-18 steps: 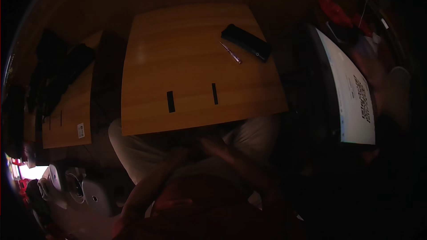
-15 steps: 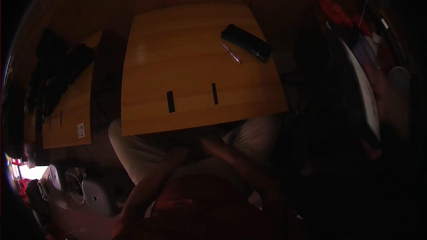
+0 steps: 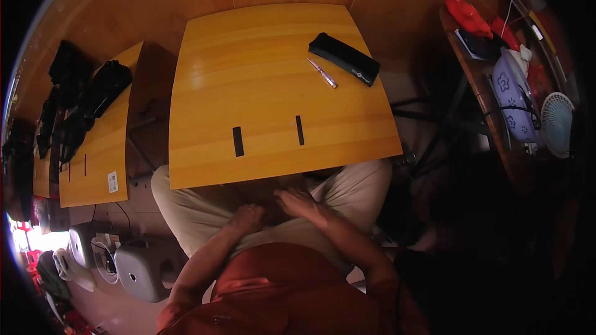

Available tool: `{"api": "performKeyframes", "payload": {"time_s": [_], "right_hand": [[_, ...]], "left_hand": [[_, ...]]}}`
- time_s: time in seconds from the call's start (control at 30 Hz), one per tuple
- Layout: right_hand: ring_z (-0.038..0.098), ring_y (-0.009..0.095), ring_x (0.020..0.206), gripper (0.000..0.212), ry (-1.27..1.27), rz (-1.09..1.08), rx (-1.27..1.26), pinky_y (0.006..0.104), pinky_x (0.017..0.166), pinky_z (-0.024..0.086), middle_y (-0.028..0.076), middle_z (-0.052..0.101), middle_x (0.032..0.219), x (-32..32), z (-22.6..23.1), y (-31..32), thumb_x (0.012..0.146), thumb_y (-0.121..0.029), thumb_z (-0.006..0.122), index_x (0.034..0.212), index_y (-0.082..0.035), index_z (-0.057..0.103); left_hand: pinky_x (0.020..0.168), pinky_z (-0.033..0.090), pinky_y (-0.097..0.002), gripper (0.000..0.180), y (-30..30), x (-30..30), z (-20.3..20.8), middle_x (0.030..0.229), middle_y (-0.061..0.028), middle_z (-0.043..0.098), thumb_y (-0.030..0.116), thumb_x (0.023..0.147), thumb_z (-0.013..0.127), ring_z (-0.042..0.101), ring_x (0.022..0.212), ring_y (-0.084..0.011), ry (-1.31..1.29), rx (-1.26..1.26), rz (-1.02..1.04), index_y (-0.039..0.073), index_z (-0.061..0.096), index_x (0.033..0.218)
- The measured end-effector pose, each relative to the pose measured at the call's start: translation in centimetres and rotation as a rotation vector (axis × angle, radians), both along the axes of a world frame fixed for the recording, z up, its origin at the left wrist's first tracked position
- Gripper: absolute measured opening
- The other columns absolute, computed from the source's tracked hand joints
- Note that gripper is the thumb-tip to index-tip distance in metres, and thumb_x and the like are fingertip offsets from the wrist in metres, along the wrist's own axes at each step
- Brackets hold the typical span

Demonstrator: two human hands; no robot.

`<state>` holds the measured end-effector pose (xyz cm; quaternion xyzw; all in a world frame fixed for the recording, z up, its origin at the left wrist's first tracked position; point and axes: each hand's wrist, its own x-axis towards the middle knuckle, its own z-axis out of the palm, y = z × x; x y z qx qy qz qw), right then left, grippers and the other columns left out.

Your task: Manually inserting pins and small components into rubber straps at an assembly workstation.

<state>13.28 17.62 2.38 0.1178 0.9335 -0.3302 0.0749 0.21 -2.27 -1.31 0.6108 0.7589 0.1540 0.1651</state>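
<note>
My left hand rests over my lap with its fingers curled in. My right hand lies close by, a little farther forward, its fingers bent too. The hands are apart, below the near edge of the wooden table. Whatever they may hold is hidden. On the tabletop two narrow black strips lie side by side toward the near edge. A slim screwdriver with a clear pinkish handle is at the far right, beside a long black zipped case. Neither hand touches these.
To the left, a second table bears black bags. Grey speaker-like boxes and a coiled cable stand on the floor below it. At right, a side table carries a purple patterned basin, red bags and a small fan.
The scene has become much brighter, so my hands and the side areas show clearly. My hands and the things on the table stay in about the same places.
</note>
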Motion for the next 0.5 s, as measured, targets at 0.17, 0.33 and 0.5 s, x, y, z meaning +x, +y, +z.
{"api": "performKeyframes", "payload": {"time_s": [0.17,0.33,0.5], "right_hand": [[0.064,0.04,0.103,0.029,-0.028,0.015,-0.018,0.0499,0.089,0.052,0.02,0.067,0.108,-0.4,0.7,0.0,0.09,-0.014,0.059,0.119,-0.006,0.059],[0.065,0.039,0.105,0.027,-0.049,0.021,-0.027,0.0496,0.09,0.052,0.02,0.068,0.109,-0.7,1.1,0.1,0.091,-0.015,0.059,0.115,-0.005,0.061],[0.065,0.038,0.107,0.027,-0.057,0.039,0.006,0.0493,0.091,0.052,0.019,0.068,0.112,-0.6,0.9,0.2,0.091,-0.017,0.059,0.115,-0.005,0.063]], "left_hand": [[0.08,0.055,-0.0529,0.035,1.0,-0.1,1.8,0.102,-0.0182,0.071,0.039,0.091,0.062,0.068,0.093,-0.0408,-0.089,-0.275,0.002,0.016,0.067,0.117],[0.085,0.054,-0.0517,0.035,1.6,0.1,3.9,0.108,-0.0185,0.069,0.038,0.094,0.059,0.067,0.097,-0.0394,-0.146,-0.293,0.013,0.013,0.066,0.117],[0.088,0.053,-0.051,0.036,2.6,0.3,6.6,0.119,-0.0173,0.065,0.035,0.095,0.059,0.066,0.102,-0.0386,-0.207,-0.329,-0.012,0.014,0.064,0.123]]}}
